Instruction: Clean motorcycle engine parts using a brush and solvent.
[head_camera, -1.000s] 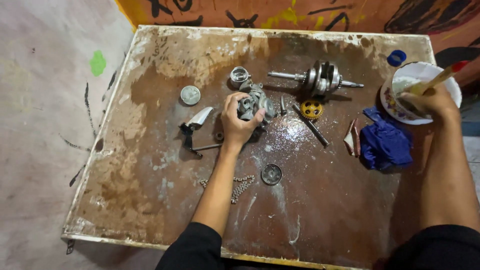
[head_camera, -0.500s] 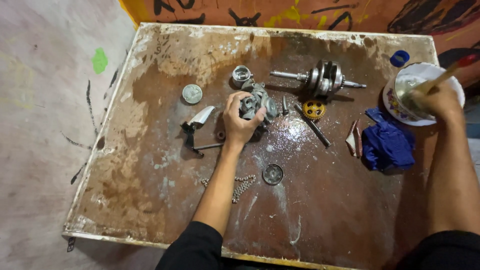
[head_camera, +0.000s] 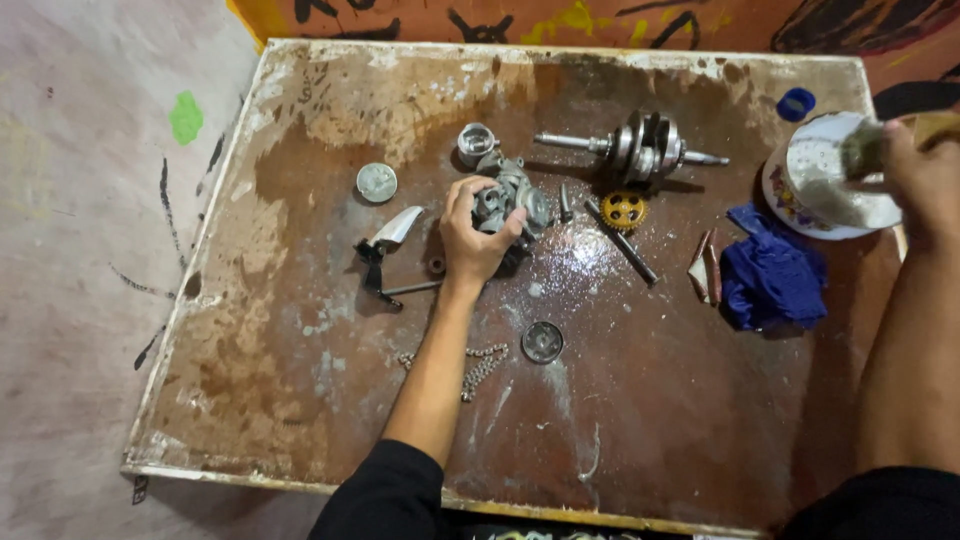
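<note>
My left hand (head_camera: 472, 235) grips a grey cast metal engine part (head_camera: 512, 192) near the middle of a stained brown board (head_camera: 300, 330). My right hand (head_camera: 925, 175) is at the right edge, over a white bowl (head_camera: 815, 205), closed on a brush (head_camera: 872, 145) whose handle points right and whose bristles sit in the bowl. A crankshaft (head_camera: 640, 148) lies just beyond the engine part, with a yellow gear (head_camera: 625, 210) and a thin rod (head_camera: 622, 240) beside it.
A blue rag (head_camera: 770, 280), a small chain (head_camera: 480, 365), a round ring (head_camera: 543, 342), a metal disc (head_camera: 377, 182), a piston (head_camera: 476, 140) and a bent lever (head_camera: 385, 255) lie on the board. A blue cap (head_camera: 796, 103) sits by the bowl. Grey floor lies left.
My right hand has shifted a little to the right over the bowl with the brush. My left hand stays on the engine part.
</note>
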